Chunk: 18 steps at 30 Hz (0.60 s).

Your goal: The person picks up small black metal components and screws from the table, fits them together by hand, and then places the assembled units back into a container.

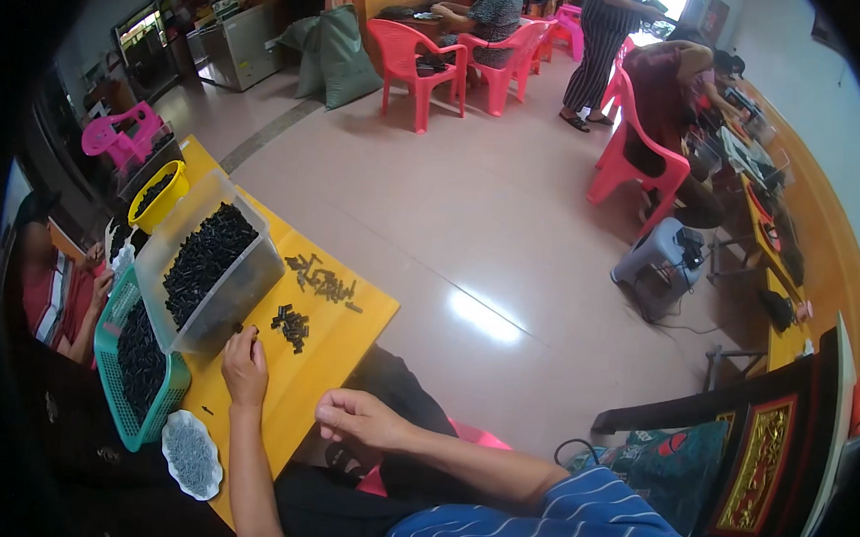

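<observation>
My left hand rests over the yellow table, fingers closed. A dark bit shows at its fingertips, too small to name. My right hand is held at the table's near right edge, curled closed; whatever is inside it is hidden. Beyond my left hand stands a clear plastic bin of short black tube-like pieces. Right of the bin lie a small pile of black pieces and a looser group of dark pieces. A white scalloped dish of thin silvery pins sits near my left forearm.
Left of the bin are a green basket of black pieces and a yellow basket. Another person sits across the table. Pink chairs, other workers and a grey stool stand around the room.
</observation>
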Each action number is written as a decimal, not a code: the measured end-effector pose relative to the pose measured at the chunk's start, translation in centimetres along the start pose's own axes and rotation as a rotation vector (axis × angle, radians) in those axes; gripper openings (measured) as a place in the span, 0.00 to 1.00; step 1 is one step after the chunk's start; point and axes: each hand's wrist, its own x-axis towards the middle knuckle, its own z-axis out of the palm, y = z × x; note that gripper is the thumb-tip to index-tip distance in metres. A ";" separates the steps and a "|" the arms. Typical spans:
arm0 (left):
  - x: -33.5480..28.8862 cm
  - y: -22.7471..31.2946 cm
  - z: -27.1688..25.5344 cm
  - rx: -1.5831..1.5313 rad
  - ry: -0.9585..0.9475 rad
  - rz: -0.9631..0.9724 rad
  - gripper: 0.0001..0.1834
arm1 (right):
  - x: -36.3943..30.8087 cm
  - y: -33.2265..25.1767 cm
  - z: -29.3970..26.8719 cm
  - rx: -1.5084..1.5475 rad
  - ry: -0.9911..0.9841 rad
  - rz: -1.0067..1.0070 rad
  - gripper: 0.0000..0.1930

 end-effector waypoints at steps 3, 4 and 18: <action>-1.3 -0.3 -0.6 0.003 -0.013 0.044 0.09 | -0.1 -0.1 0.3 -0.007 0.015 -0.006 0.13; -1.6 -0.4 -0.7 -0.011 -0.046 0.060 0.09 | -0.2 -0.1 0.4 -0.001 0.031 -0.008 0.14; -3.2 -0.3 -2.8 -0.061 -0.088 0.070 0.06 | 0.1 0.5 0.1 -0.104 0.020 -0.034 0.13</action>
